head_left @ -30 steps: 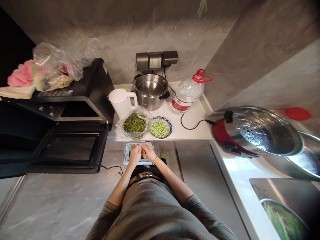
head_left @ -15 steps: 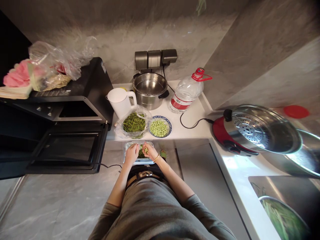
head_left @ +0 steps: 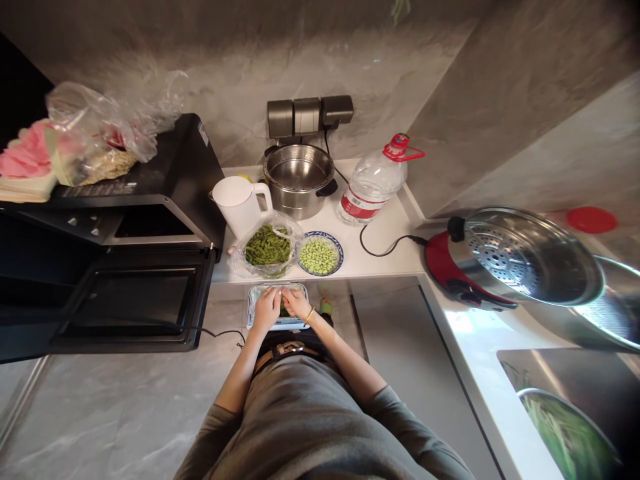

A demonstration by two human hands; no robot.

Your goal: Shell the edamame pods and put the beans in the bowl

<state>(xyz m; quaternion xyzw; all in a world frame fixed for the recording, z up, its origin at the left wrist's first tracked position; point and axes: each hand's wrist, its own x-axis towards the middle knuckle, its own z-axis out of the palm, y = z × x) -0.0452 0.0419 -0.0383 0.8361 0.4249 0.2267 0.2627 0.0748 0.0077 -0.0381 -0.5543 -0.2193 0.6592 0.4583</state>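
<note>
My left hand [head_left: 267, 308] and my right hand [head_left: 298, 305] meet at the fingertips, both with curled, pinching fingers. Whatever lies between the fingertips is too small to make out. My right palm faces away; a moment earlier shelled green beans showed in it. Beneath the hands is a light plastic tub [head_left: 295, 325], with dark green pieces partly visible inside. On the counter just beyond, a clear plastic bag holds green bean pods [head_left: 267, 245]. To its right, shelled green beans [head_left: 319, 255] cover a blue-rimmed plate [head_left: 341, 255].
A white jug [head_left: 237, 203], a steel pot [head_left: 299, 200] and a large water bottle [head_left: 373, 183] stand behind. At left, an oven door [head_left: 143, 300] hangs open. A red electric steamer [head_left: 440, 260] sits at right, near a sink with a bowl of greens [head_left: 565, 427].
My right hand has turned inward and come against my left fingertips. The beans seen in its palm are now hidden. The view has shifted slightly.
</note>
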